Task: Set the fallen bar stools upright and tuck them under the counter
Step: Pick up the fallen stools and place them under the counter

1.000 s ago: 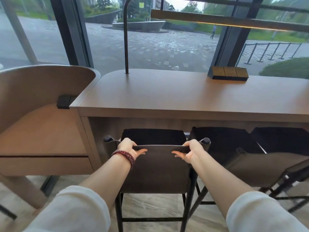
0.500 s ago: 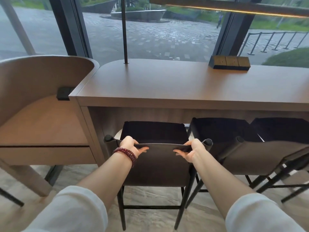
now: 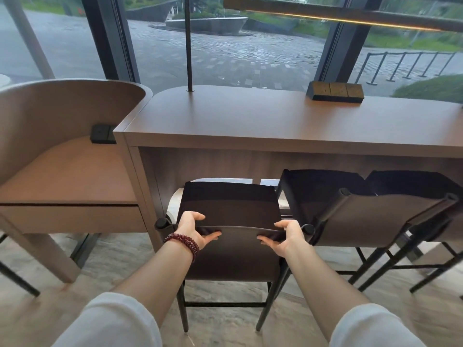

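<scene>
Right now my left hand (image 3: 193, 231) and right hand (image 3: 285, 236) each have fingers clenched round the backrest's top edge on the bar stool (image 3: 233, 259). It stands upright on the floor (image 3: 100, 266), seat facing the opening under the surface (image 3: 275, 121), with a second stool (image 3: 375, 221) just beside it on the right.

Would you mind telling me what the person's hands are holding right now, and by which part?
The left hand and right hand both grip the bar stool by its backrest's top edge.
</scene>
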